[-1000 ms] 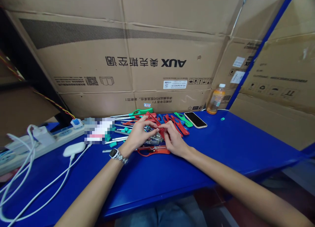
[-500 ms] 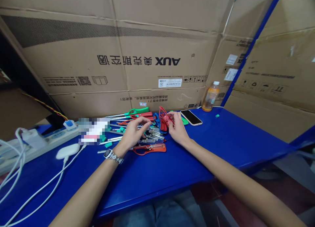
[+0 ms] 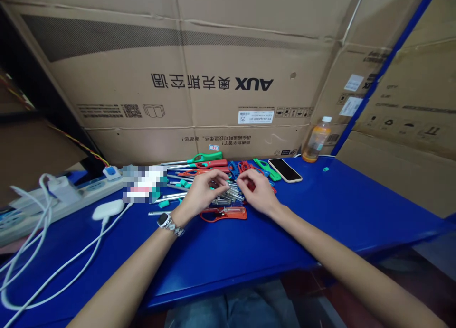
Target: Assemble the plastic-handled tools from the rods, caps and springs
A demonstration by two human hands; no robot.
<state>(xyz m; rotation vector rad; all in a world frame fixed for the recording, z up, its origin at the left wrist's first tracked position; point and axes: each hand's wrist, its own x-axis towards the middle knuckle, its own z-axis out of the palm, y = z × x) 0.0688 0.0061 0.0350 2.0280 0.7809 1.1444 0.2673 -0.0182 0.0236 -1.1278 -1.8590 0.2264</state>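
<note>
My left hand [image 3: 202,191], with a watch on its wrist, hovers with curled fingers over a heap of thin metal and clear tubes [image 3: 230,196] on the blue table [image 3: 320,209]. My right hand [image 3: 259,194] is just right of it, fingertips pinched together near the left hand's fingertips. What either hand pinches is too small to see. A red lighter shell [image 3: 224,215] lies in front of the hands. Red, green and blue long-nosed lighter parts [image 3: 210,163] lie behind them.
A phone [image 3: 285,170] lies face up at the back right, beside an orange drink bottle [image 3: 316,140] and a small teal cap [image 3: 325,169]. A power strip [image 3: 64,197], a white charger [image 3: 107,209] and cables fill the left. Cardboard boxes [image 3: 213,81] wall the back.
My right hand carried a red piece to the coloured parts at the back, left it there and came back beside the left hand. The left hand stayed over the tubes.
</note>
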